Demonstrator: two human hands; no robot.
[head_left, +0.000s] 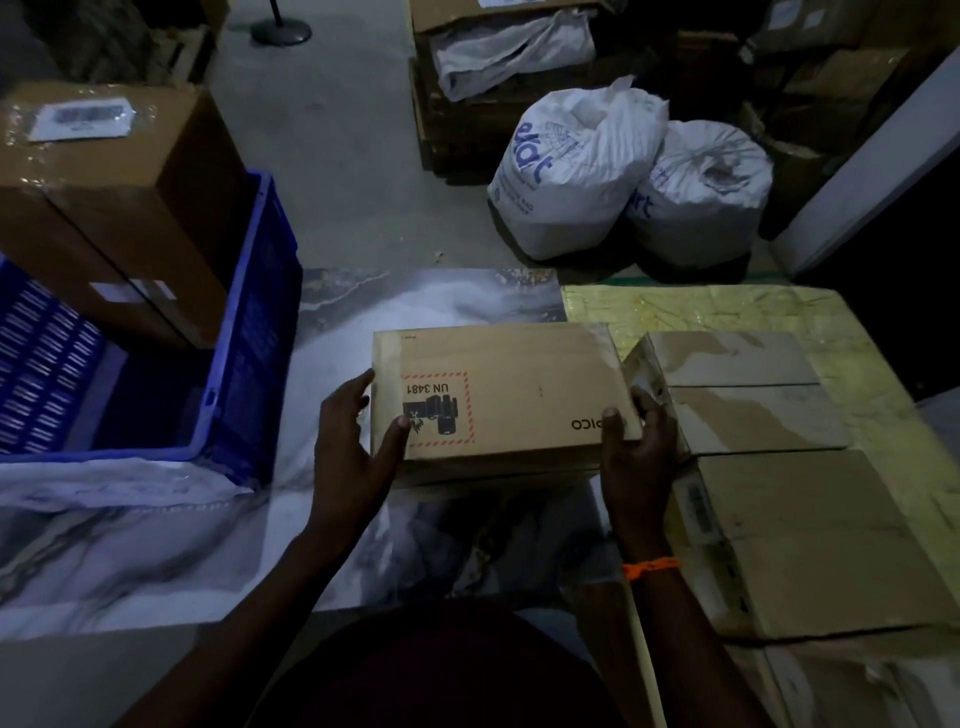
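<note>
a person is holding a flat cardboard box (504, 395) with both hands. the box is sitting in the middle of the view, over a marble-look table top (156, 545). i cannot tell if it is resting on the table or lifted a little. a red-edged sticker (436, 410) reading "un 3481" is showing on its top, near the left end, and the word "pico" is printed near the right end.

the left hand (353, 436) is gripping the left end of the box. its thumb is lying on top beside the sticker and its fingers are curling along the side. the right hand (639, 447) is gripping the right end the same way, thumb on top by the word, fingers round the edge. an orange thread (652, 566) is going round the right wrist.

just to the right, touching the held box, an open brown box (743, 395) is lying with its flaps folded in. another brown box (805, 540) is sitting nearer the person. both are lying on a yellow sheet (727, 312).

on the left a blue plastic crate (249, 322) is standing on the table, with a big cardboard carton (119, 208) sticking up behind its far wall. two white tied sacks (571, 171) are sitting on the floor beyond the table.
</note>
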